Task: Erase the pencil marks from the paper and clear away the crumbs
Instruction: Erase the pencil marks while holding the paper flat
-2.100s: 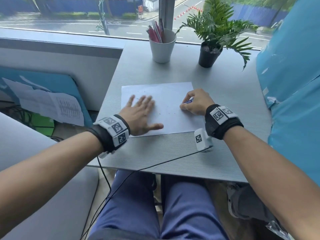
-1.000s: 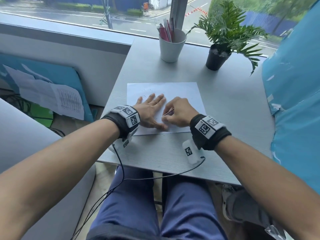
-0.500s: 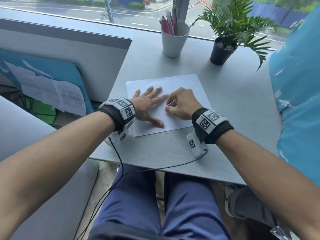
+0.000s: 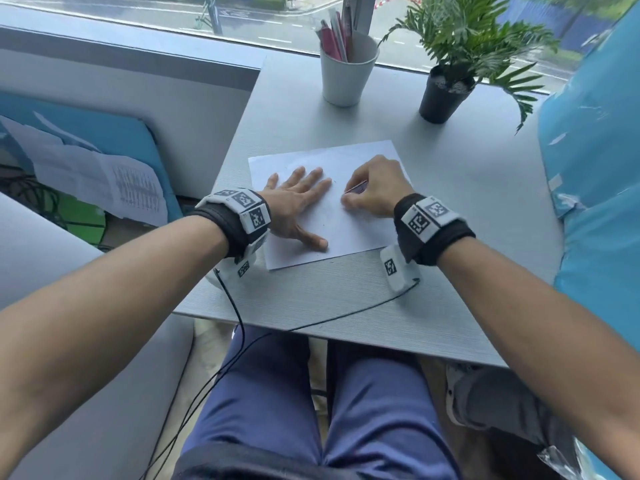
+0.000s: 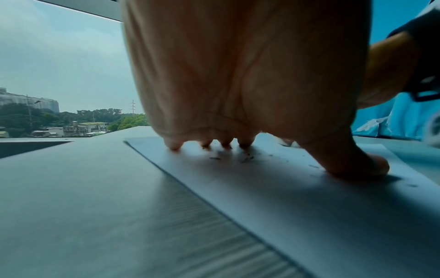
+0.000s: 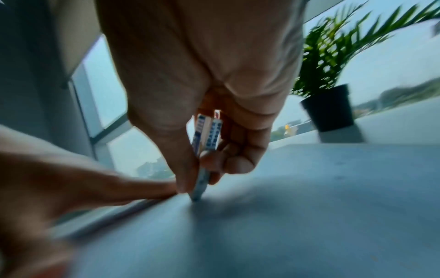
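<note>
A white sheet of paper [image 4: 349, 233] lies on the grey table [image 4: 467, 209]. My left hand [image 4: 298, 206] lies flat on its left half, fingers straight and spread, thumb out toward me. In the left wrist view the paper [image 5: 297, 197] carries dark eraser crumbs [image 5: 215, 158] near those fingertips. My right hand [image 4: 372, 190] pinches an eraser [image 4: 358, 187] in a blue and white sleeve. The right wrist view shows the eraser [image 6: 205, 143] held upright between thumb and fingers, its tip pressed on the paper [image 6: 285, 225].
A white cup [image 4: 348, 69] with pens and a potted plant [image 4: 446, 95] stand at the table's far edge by the window. A blue plastic-covered mass [image 4: 595, 168] borders the table on the right. Cables [image 4: 311, 325] trail over the near edge.
My right hand with the eraser went left across the sheet toward my left hand, then back a little to the right. My left hand slid up the paper and stays flat.
</note>
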`<state>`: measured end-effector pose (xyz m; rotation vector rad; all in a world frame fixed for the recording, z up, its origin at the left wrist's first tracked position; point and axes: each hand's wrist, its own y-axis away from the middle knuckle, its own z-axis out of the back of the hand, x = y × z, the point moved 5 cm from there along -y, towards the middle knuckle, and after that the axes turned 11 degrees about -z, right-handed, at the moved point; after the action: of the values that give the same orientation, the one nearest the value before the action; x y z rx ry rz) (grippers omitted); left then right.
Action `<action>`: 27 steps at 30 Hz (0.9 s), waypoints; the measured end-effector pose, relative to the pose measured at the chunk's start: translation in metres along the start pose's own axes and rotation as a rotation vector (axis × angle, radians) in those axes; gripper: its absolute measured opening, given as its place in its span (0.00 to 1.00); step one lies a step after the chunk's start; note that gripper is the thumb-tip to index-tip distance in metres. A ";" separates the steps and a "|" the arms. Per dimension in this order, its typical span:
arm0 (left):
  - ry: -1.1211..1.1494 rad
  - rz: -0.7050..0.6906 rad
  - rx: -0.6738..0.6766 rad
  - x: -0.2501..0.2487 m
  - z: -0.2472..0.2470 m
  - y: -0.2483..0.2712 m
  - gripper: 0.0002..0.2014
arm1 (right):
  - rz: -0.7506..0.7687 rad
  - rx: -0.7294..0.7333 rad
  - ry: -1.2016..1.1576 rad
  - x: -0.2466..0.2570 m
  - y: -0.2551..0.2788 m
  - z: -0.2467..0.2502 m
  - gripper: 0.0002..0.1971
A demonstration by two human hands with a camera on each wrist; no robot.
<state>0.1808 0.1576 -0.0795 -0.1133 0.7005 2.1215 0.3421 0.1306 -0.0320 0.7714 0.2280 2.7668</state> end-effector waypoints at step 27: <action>0.023 -0.027 -0.004 -0.003 -0.001 0.001 0.68 | 0.097 0.108 0.054 0.022 0.012 -0.019 0.06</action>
<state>0.1813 0.1544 -0.0790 -0.1486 0.7044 2.0989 0.3113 0.1241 -0.0352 0.7531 0.3629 2.8890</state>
